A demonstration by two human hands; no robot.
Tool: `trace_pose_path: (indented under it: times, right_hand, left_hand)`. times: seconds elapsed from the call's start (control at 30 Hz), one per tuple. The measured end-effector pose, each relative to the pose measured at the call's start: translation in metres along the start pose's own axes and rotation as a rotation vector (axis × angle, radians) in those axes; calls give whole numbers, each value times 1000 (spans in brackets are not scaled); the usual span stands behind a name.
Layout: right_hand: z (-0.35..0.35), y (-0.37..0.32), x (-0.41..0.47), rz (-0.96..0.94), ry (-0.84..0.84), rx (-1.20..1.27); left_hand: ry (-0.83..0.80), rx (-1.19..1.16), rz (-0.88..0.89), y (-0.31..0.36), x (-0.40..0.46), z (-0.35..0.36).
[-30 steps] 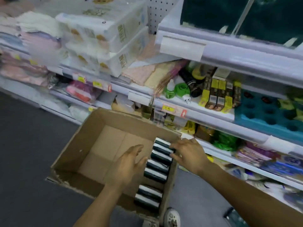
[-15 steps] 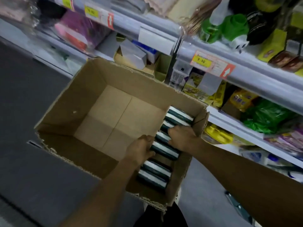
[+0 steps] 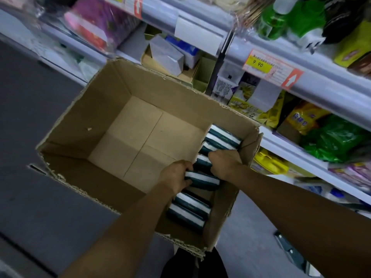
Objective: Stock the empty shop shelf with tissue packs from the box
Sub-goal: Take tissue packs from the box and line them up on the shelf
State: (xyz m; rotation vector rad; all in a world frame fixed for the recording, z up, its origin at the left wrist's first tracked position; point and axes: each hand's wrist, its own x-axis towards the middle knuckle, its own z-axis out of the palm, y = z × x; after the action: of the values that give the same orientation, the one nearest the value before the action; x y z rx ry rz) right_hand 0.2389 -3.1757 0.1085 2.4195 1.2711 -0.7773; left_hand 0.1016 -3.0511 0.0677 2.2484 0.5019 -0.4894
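An open cardboard box [image 3: 96,121] stands on the floor below me. Along its right wall runs a row of several dark teal and white tissue packs [image 3: 222,138]. My left hand [image 3: 175,176] grips one pack [image 3: 204,180] in the middle of the row, thumb and fingers curled round its left end. My right hand [image 3: 224,162] reaches into the row just beyond it, fingers curled down between the packs there; what it holds is hidden. Two more packs [image 3: 188,209] lie at the near end of the row.
Stocked shop shelves [image 3: 301,77] rise right behind the box, with price labels, green and yellow packets and small boxes. Dark grey floor [image 3: 30,117] spreads to the left. The left part of the box floor is bare cardboard.
Both hands went from the top of the box down into the row of packs. My left hand has closed on a pack. The camera has tilted down and closer to the box.
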Motion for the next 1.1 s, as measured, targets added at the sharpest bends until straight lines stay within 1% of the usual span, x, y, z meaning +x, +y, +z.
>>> trace_pose_path:
  times: [0.07,0.17,0.33,0.4,0.5,0.57,0.7,0.8,0.87,0.97,1.1]
  right_hand:
    - [-13,5,-10,23,52,80]
    - [-46,13,-33,77,176,228]
    - [-103,30,-87,125,327,560]
    - [-124,37,-110,148,380,676]
    - [-154,47,-148,147,494,822]
    - [-171,54,-175,137,572,899]
    - [-199,66,-230,115,694,932]
    - [-217,75,-273,99,756,910]
    - [-226,83,-301,81,794,868]
    - [-239,100,-340,101,861,775]
    - [-260,131,-388,147,1014,702]
  left_hand:
    - [56,4,-10,3,-8,-14]
    - [161,-20,-61,11,-26,-43]
    - [277,-301,-123,47,-60,-103]
    - [346,-340,-98,68,-73,-125]
    - [436,-395,-2,102,-91,-156]
    - [441,-420,39,123,-99,-174]
    - [410,-483,175,173,-111,-199]
    - [405,-428,308,211,-119,-212]
    - [392,-380,383,234,-122,-219]
    - [346,-351,469,271,-125,-231]
    - [328,-374,596,325,-131,-240]
